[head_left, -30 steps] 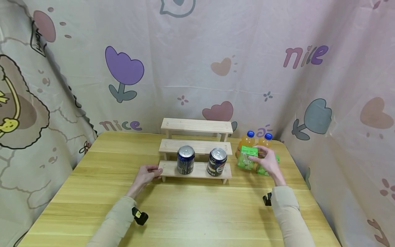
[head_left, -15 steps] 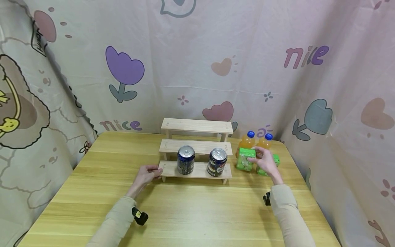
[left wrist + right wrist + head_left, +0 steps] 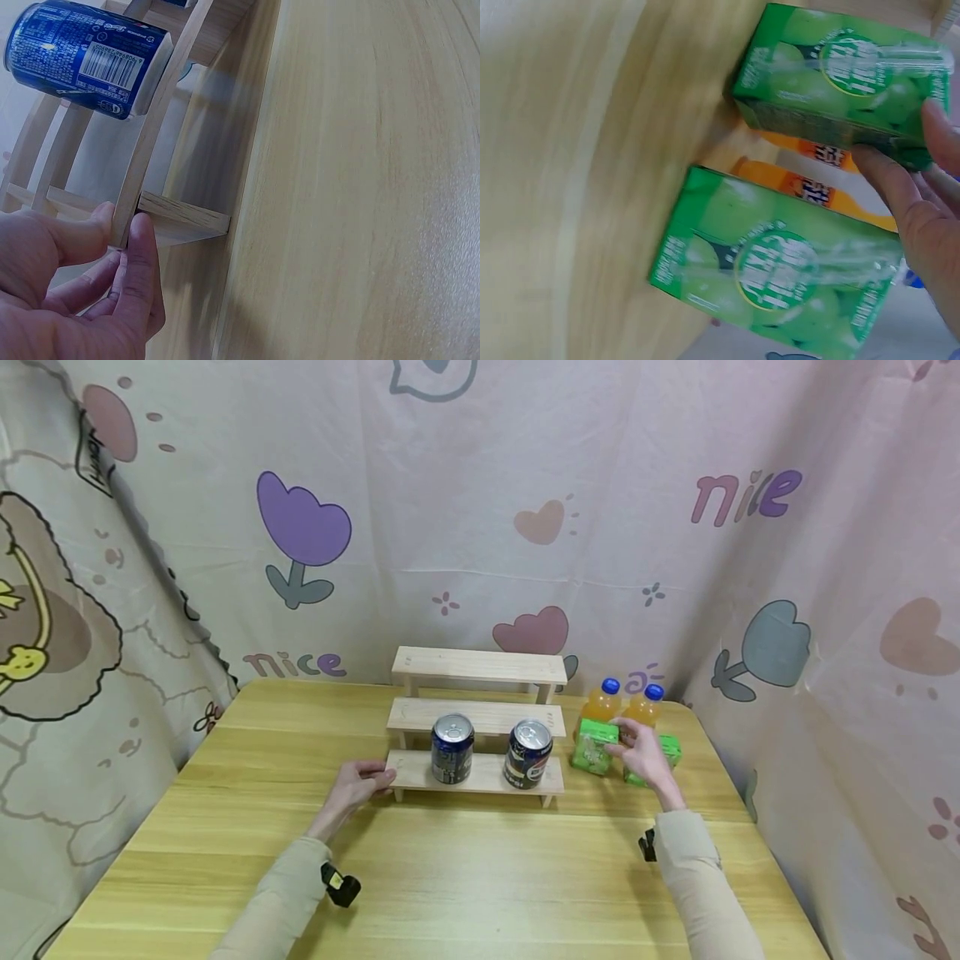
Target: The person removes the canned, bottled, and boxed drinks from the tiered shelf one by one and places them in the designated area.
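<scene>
My left hand (image 3: 357, 787) pinches the left end of the lowest step of a three-tier wooden display rack (image 3: 476, 717); in the left wrist view the thumb lies on top and fingers beneath. Two dark blue soda cans, the left can (image 3: 452, 748) and the right can (image 3: 528, 753), stand upright on that step. My right hand (image 3: 643, 753) grips the upper right edge of a green juice box (image 3: 594, 747), right of the rack. In the right wrist view the thumb lies on the printed face of this juice box (image 3: 840, 67). A second green juice box (image 3: 772, 259) stands beside it.
Two blue-capped orange drink bottles, the left bottle (image 3: 602, 700) and the right bottle (image 3: 643, 707), stand behind the boxes. A printed curtain (image 3: 450, 527) hangs behind the wooden table (image 3: 465, 877). The rack's middle and top steps rise behind the cans.
My right hand has carried the juice box slightly left and down, away from the second box, which now shows more. My left hand, the rack and the cans stay put.
</scene>
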Motion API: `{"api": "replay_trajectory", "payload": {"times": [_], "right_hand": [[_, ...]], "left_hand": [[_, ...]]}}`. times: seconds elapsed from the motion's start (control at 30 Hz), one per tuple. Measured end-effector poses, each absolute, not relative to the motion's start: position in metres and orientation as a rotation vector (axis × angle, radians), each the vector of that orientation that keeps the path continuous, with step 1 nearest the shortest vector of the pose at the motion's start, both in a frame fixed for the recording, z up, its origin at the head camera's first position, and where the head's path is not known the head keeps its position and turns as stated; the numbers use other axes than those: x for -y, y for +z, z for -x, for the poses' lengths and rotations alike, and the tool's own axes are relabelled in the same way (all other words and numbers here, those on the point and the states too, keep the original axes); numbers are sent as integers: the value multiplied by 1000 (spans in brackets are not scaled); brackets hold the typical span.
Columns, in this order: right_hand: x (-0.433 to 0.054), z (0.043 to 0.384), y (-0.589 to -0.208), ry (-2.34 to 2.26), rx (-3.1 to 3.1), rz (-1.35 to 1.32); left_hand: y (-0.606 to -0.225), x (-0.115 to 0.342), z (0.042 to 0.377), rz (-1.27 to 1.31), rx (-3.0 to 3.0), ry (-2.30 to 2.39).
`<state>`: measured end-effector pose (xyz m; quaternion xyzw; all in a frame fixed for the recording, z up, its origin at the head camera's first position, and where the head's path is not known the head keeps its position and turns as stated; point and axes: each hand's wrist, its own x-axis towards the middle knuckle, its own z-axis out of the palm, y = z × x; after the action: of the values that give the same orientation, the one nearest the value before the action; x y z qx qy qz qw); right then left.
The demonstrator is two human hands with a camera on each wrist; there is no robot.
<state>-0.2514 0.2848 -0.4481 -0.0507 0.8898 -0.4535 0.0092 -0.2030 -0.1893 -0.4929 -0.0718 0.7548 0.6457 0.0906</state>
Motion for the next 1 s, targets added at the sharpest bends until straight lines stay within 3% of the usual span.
{"api": "replay_trajectory", "payload": {"times": [0.33, 1.0], "right_hand": [[-269, 231, -432, -1496, -2838, 206], [-207, 208, -450, -1676, -2714, 488]], "left_hand": [[-494, 190, 204, 200, -2234, 1936], [-494, 189, 205, 212, -2240, 1915]]}}
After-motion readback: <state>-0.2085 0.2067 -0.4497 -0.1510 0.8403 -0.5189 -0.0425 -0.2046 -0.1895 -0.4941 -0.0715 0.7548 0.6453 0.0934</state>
